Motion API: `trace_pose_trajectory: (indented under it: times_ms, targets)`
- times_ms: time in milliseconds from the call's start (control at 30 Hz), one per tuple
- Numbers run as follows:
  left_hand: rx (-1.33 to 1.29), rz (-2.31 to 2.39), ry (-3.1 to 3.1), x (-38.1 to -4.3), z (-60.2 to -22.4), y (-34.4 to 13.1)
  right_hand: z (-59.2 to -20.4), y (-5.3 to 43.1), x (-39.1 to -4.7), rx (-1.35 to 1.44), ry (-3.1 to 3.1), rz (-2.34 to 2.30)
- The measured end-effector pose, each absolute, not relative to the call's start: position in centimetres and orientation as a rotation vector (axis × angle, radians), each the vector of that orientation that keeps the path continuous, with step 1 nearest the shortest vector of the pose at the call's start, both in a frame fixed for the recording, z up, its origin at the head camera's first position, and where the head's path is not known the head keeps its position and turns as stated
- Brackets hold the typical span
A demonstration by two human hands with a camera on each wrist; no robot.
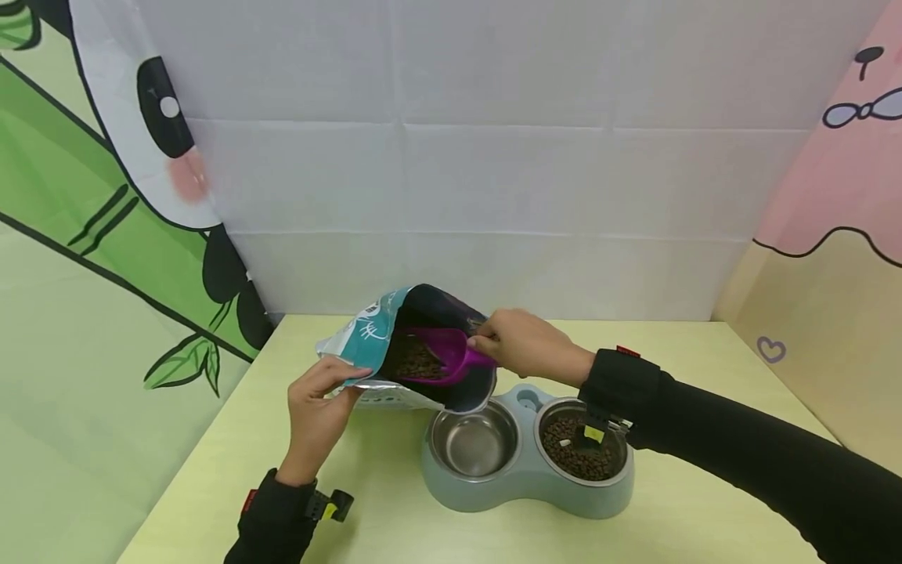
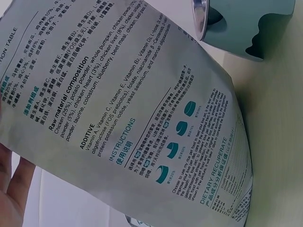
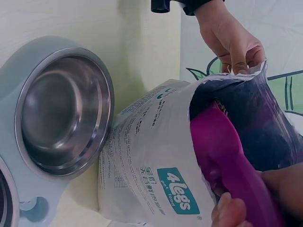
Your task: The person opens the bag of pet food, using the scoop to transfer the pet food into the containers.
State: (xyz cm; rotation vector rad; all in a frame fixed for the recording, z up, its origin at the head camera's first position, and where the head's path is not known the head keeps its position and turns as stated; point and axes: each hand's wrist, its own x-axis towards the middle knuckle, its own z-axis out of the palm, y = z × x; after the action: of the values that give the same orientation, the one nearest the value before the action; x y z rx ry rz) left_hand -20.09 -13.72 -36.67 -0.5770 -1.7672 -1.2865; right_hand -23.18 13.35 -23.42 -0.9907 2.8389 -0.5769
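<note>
A teal and silver pet food bag (image 1: pixel 377 325) stands tilted with its mouth facing me. My left hand (image 1: pixel 320 407) pinches the bag's left edge between thumb and fingers. With my right hand (image 1: pixel 524 345) I grip the handle of a purple scoop (image 1: pixel 451 352), whose bowl is inside the bag's mouth. Brown kibble (image 1: pixel 416 360) lies at the scoop and in the bag. In the right wrist view the scoop (image 3: pixel 218 137) reaches past the bag's printed front (image 3: pixel 142 161). Printed text covers the bag's side (image 2: pixel 118 118) in the left wrist view.
A blue-grey double bowl stand (image 1: pixel 524 486) sits in front of the bag. Its left steel bowl (image 1: pixel 475 444) shows a bare bottom; the right bowl (image 1: pixel 581 450) holds kibble, partly behind my right wrist. A white cloth wall (image 1: pixel 493 180) rises behind the pale yellow table (image 1: pixel 395 509).
</note>
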Motion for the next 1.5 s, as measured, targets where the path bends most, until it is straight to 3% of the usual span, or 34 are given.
trace_pose_trajectory:
  times_ms: [1500]
  targets:
    - [-0.552, -1.302, -1.781, -17.9, -33.8, -11.9, -19.9, 20.6, -21.5, -0.811, 2.662, -0.817]
